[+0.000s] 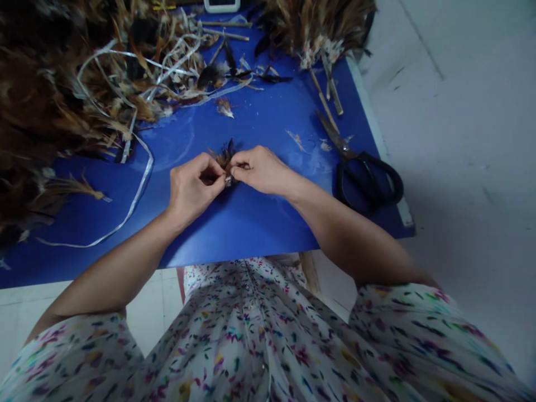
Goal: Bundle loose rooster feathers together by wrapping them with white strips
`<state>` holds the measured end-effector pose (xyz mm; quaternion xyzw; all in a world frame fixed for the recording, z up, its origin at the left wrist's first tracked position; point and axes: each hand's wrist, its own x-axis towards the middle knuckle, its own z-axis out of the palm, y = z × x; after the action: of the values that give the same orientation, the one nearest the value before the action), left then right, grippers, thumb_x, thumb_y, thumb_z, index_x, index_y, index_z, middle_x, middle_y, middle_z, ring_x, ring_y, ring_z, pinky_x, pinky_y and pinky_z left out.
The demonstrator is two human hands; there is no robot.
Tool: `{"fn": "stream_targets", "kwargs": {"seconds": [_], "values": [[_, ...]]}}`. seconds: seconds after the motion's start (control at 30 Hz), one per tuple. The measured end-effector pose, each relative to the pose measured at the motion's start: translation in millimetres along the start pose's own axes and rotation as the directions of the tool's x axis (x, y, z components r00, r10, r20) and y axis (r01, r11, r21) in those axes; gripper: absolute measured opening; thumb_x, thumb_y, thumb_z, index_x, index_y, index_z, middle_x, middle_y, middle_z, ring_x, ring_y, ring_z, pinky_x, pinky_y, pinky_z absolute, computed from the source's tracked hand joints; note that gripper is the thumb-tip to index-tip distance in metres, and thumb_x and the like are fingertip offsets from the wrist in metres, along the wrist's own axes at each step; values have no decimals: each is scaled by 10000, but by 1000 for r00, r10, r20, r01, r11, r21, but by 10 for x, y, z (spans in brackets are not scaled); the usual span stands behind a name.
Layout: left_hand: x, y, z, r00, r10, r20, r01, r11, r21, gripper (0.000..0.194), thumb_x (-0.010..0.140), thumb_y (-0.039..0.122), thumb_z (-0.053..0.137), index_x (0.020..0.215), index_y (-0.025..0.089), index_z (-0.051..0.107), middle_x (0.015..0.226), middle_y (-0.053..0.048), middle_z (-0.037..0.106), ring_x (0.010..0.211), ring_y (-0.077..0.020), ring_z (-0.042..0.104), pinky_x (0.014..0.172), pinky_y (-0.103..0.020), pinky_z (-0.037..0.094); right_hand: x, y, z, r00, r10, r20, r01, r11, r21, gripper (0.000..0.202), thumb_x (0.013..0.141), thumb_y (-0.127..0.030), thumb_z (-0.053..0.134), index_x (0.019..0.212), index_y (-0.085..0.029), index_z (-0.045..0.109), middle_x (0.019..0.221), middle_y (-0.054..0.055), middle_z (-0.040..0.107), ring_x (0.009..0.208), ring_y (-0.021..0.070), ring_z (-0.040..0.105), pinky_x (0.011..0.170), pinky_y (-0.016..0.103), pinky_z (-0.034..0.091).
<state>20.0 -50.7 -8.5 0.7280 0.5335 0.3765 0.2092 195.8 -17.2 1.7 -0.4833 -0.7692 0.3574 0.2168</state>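
Near the table's front, my left hand point(193, 183) and my right hand point(263, 170) meet over a small bunch of brown and dark feathers point(227, 153). Thumb and forefinger of each hand are pinched at its pale lower end. The feather tips point away from me, and the fingers hide part of the base. A long white plastic strip point(144, 181) curls over the table to the left of my left hand. Black-handled scissors point(362, 167) lie to the right of my right hand, blades pointing to the back left.
A big heap of brown feathers point(46, 106) covers the left of the blue table point(259, 223). Feather dusters with sticks point(322, 97) lie at the back right. Loose sticks point(226, 34), dark feathers and scraps are strewn at the back. The table's right edge point(379, 139) drops to pale floor.
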Motion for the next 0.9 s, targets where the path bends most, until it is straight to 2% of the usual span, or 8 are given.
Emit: {"fn": "stream_targets", "kwargs": {"seconds": [0.33,0.53,0.9], "values": [[-13,39,7,999,-30,-30,31,999,37,153,751,281,730,735,196,604,730,16,687,669,-121,644,610,-234,512,-57,32,76,998,19,-67,-15,998,55,125,791,-185,632,836,-189,749,733,1,668,702,120,556,664,259,382],[-18,28,18,999,-21,-43,23,999,32,162,753,283,736,737,194,601,729,17,682,664,-117,637,602,-230,505,-80,18,72,997,8,-83,-3,998,56,124,792,-183,622,822,-182,743,703,-5,653,658,111,528,632,258,354],[-19,15,13,999,-36,-38,36,999,-10,138,747,224,725,740,194,591,732,19,681,663,-120,646,617,-241,523,-105,39,96,984,-116,-135,122,992,34,122,765,-163,581,756,-169,703,774,-3,642,668,98,489,614,250,320]]}}
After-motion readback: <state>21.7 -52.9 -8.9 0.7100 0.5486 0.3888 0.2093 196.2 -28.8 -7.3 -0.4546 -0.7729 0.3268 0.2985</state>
